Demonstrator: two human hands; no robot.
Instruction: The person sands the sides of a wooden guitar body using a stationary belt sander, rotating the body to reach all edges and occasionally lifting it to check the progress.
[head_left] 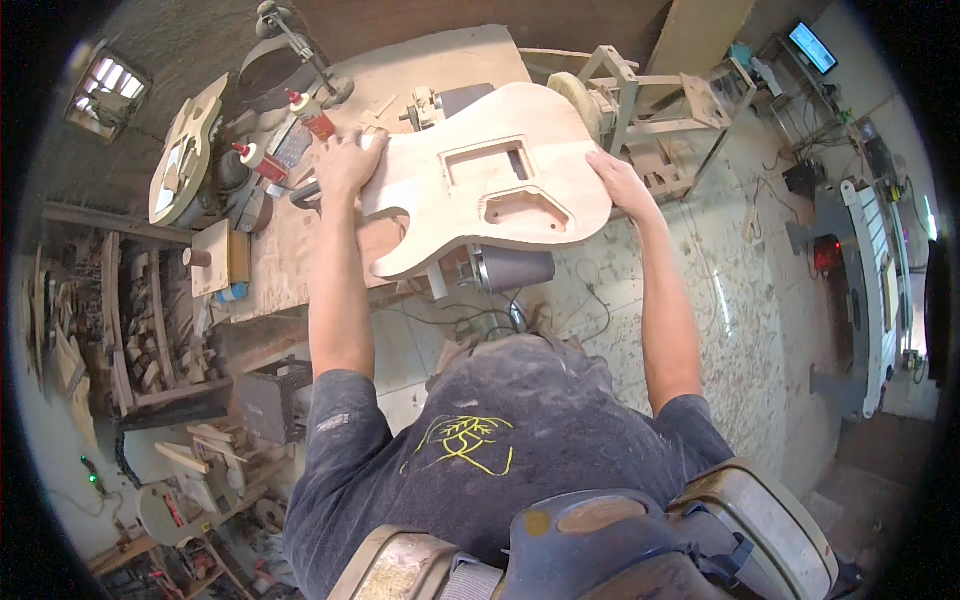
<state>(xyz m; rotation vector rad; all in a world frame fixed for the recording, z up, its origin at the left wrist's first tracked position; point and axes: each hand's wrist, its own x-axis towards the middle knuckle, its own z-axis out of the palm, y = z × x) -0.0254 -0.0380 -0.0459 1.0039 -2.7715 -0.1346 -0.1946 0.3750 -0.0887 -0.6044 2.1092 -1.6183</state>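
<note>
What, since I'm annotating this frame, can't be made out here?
Underside of the guitar body: head view, facing away from the camera.
Rest of the dark cylinder: head view, covered by the guitar body.
Content of the lit screen: head view, too small.
Lower part of the respirator: head view, cut by bottom edge.

gtr body = pale cream bare wood, slightly pinkish, no finish; bench more tan; sander drum dk grey w/ purplish tint; squeeze bottles wht w/ red caps + red labels; tee charcoal, patchy w/ pale dust, thin yellow line design on it; respirator dk blue-grey, filter housings beige-ish; floor lt grey, blotchy brown specks; screen brt blue; lil red light R side, green light L side
</note>
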